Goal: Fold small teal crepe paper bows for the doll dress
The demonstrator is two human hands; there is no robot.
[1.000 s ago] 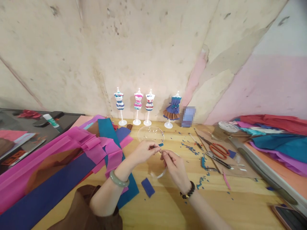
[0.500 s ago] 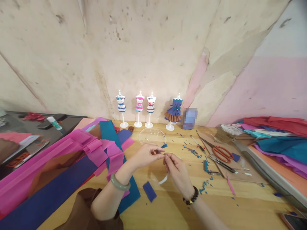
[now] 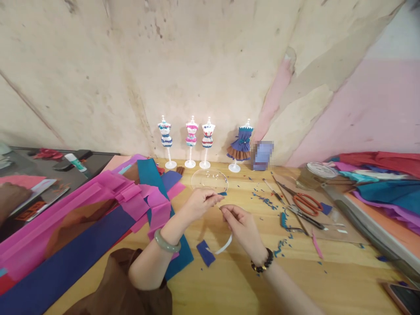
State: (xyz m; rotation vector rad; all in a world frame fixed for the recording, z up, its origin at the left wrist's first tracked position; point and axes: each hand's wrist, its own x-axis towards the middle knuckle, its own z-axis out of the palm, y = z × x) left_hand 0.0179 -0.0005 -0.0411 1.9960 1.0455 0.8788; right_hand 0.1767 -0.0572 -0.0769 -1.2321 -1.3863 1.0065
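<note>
My left hand (image 3: 204,202), with a green bangle on its wrist, has thumb and forefinger pinched together; anything between them is too small to make out. A small teal-blue scrap (image 3: 223,194) shows just beyond those fingertips. To its right, my right hand (image 3: 239,221) is closed, thumb against forefinger. A narrow white strip (image 3: 224,245) curves down from beneath its curled fingers, the strip's upper end hidden. Below the hands, a dark blue paper rectangle (image 3: 205,253) lies on the table, close to the strip's lower end.
Several miniature dress forms (image 3: 190,139) stand by the wall, one wearing a blue-brown dress (image 3: 242,142). A clear round dish (image 3: 210,179) holds tiny beads. Orange-handled scissors (image 3: 307,204) and scraps lie right; pink crepe paper (image 3: 82,199) spreads left. Another person's hand (image 3: 15,199) appears at the left edge.
My hands have drawn slightly apart, leaving a gap between the fingertips. The white strip shows more clearly below my right hand. The whole view has tilted a little.
</note>
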